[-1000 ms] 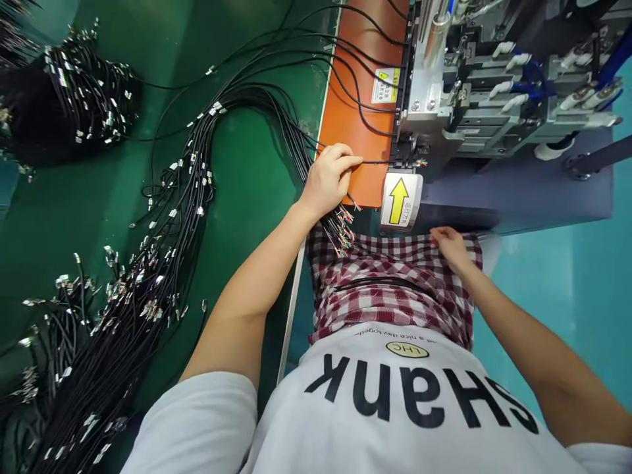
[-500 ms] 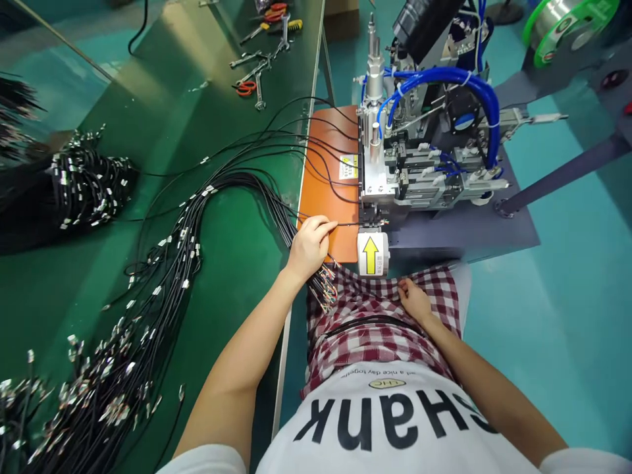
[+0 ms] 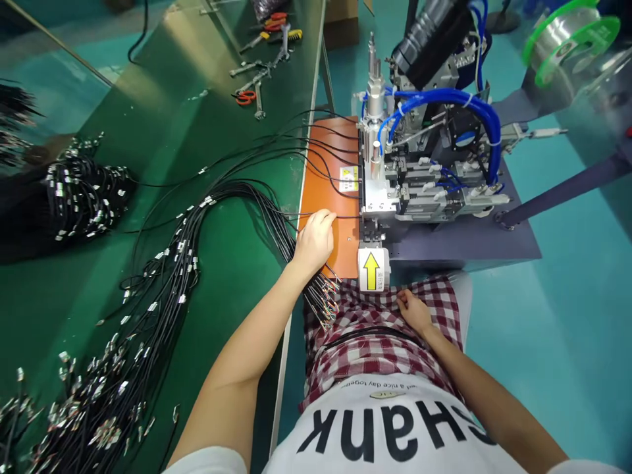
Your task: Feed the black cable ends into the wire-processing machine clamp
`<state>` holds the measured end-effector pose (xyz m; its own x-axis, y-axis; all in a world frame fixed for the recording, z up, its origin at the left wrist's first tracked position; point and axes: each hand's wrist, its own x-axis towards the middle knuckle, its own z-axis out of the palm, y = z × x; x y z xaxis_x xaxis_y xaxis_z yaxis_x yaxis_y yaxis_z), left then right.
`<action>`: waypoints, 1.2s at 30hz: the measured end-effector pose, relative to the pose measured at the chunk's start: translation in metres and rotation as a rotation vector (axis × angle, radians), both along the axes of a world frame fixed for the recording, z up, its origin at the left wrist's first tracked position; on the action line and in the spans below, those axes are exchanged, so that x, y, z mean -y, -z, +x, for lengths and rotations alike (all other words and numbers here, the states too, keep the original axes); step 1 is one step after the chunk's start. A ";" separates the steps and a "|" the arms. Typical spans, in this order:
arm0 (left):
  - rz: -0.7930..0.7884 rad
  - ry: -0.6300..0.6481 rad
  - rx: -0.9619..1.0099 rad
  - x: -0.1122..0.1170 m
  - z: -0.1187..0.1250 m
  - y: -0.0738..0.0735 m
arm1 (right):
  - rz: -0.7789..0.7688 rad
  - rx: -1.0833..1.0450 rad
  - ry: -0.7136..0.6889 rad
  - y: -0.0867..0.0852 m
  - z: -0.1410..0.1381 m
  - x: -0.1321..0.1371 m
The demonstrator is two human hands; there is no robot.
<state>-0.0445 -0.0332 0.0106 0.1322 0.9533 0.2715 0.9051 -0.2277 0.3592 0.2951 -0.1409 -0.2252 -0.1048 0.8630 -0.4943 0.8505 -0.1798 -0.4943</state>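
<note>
My left hand (image 3: 314, 240) rests on the orange mat (image 3: 323, 191) and pinches a thin black cable (image 3: 348, 216) that runs right into the clamp of the grey machine (image 3: 424, 178). Below that hand, a thick bundle of black cables (image 3: 187, 263) ends in frayed coloured wire tips (image 3: 326, 304) over my lap. My right hand (image 3: 413, 311) lies curled on my checked shorts, just under the white block with a yellow arrow (image 3: 372, 270). Nothing shows in its fingers.
The green bench (image 3: 162, 151) carries a second heap of cables with metal plugs (image 3: 74, 197) at the left and hand tools (image 3: 259, 59) at the far end. A green wire spool (image 3: 567, 33) sits at the top right. Teal floor (image 3: 567, 329) lies to the right.
The view has lifted from close on the machine to take in the whole bench. My left hand slid a little up the mat along the cable. My right hand stayed on my lap.
</note>
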 end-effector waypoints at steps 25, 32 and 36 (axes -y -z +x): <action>-0.315 0.079 -0.244 -0.100 -0.086 -0.060 | -0.034 -0.114 0.096 -0.008 -0.010 -0.015; -0.184 -0.009 -0.192 -0.159 -0.098 -0.093 | 0.054 -0.269 0.185 -0.031 0.027 -0.017; -0.059 -0.072 -0.260 -0.241 -0.099 -0.114 | 0.122 -0.299 0.357 -0.029 0.065 -0.018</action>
